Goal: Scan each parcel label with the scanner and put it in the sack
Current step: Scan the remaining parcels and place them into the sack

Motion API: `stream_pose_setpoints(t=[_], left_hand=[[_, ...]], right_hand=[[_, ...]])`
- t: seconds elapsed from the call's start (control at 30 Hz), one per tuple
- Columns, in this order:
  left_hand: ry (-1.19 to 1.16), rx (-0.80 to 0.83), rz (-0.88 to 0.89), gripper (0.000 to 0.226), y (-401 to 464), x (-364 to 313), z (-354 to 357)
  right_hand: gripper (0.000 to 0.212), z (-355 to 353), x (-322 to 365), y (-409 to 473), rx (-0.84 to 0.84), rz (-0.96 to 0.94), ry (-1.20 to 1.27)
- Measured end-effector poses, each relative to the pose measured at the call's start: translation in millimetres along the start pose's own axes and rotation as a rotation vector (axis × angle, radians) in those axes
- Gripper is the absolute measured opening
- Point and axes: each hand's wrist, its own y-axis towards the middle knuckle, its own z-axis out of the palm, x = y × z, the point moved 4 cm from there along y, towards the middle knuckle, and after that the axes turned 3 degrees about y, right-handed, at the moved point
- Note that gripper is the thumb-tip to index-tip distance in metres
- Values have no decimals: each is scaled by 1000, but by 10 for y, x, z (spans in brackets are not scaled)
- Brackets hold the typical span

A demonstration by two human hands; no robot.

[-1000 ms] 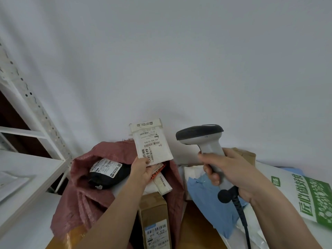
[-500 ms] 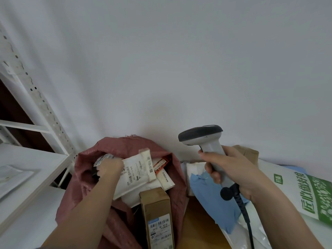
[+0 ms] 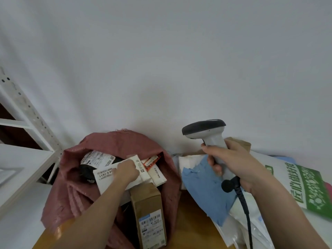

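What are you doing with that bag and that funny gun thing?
A person is sorting parcels. The left hand is down in the open mouth of the reddish woven sack, resting on a flat white padded envelope with a barcode label that lies on top of the other parcels there. The right hand grips the grey and white handheld barcode scanner, held upright over a pile of plastic mailers, a blue plastic mailer among them, waiting beside the sack.

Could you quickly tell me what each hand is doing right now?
Left hand: holding white padded paper mailer in pink woven sack.
Right hand: gripping grey handheld scanner.
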Motion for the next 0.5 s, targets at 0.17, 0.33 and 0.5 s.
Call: stream_pose_setpoints(t=[0.17,0.33,0.5], left_hand=[[-262,-131,207,18,50,-741,-38],[-318,133,336,39,20,-1507,471],[-218,353,240,67,45,-1818,990]], right_hand=[[21,-391,-138,80,-87,28,80],[16,-816,-277,198,-157,49,127],[15,-1237,-423,316,-191,80,134]])
